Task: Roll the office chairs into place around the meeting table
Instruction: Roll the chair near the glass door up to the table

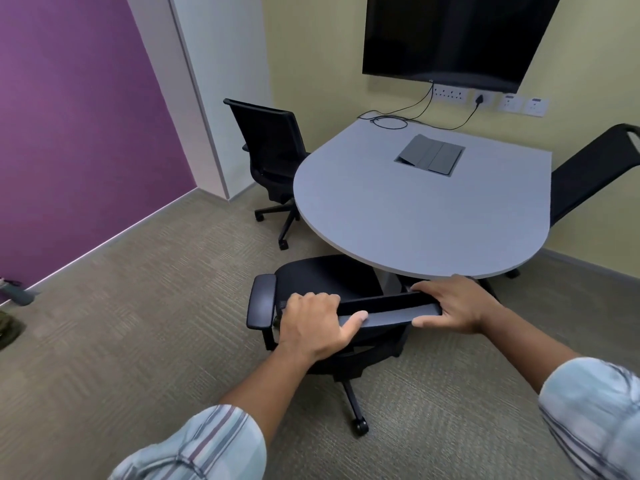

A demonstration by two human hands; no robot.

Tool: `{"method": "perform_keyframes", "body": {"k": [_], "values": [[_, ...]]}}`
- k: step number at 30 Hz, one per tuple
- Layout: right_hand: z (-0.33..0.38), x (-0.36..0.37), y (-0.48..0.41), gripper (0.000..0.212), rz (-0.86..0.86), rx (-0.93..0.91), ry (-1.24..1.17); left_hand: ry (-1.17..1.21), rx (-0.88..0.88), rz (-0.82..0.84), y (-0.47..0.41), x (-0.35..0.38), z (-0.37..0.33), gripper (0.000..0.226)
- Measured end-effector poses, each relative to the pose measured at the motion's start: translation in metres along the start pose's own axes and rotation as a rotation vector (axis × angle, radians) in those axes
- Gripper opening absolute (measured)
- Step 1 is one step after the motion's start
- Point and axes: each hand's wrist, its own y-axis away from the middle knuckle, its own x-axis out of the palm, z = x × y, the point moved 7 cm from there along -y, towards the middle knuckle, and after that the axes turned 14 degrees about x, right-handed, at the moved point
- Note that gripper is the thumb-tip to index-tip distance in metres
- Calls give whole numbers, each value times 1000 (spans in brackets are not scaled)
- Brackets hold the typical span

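Observation:
A black office chair (322,277) stands right below me, its seat partly tucked under the near curved edge of the grey meeting table (398,216). My left hand (317,323) grips the left end of the chair's backrest top. On the right end of the same bar my right hand (453,304) is closed. A second black chair (270,147) stands at the table's left side, seat under the edge. A third black chair (588,171) shows at the right side, mostly hidden by the table.
A dark screen (457,36) hangs on the far wall above sockets (485,98), with cables (391,121) trailing onto the table. A grey cable hatch (429,154) sits in the tabletop. Purple wall on the left; dark items (14,306) lie on the carpet there.

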Motion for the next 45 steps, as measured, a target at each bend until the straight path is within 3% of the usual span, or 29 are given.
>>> {"method": "perform_keyframes", "body": {"k": [17, 24, 34, 45], "values": [[-36, 7, -32, 103, -7, -46, 21, 1, -26, 11, -24, 5, -13, 79], [-24, 8, -47, 99, -16, -21, 36, 12, -12, -7, -37, 8, 14, 71], [-30, 16, -89, 108, -1, -11, 7, 29, -23, -6, -61, 14, 42, 72], [-10, 28, -136, 97, -35, 40, 0, 34, 28, 19, -91, 23, 111, 76]]}}
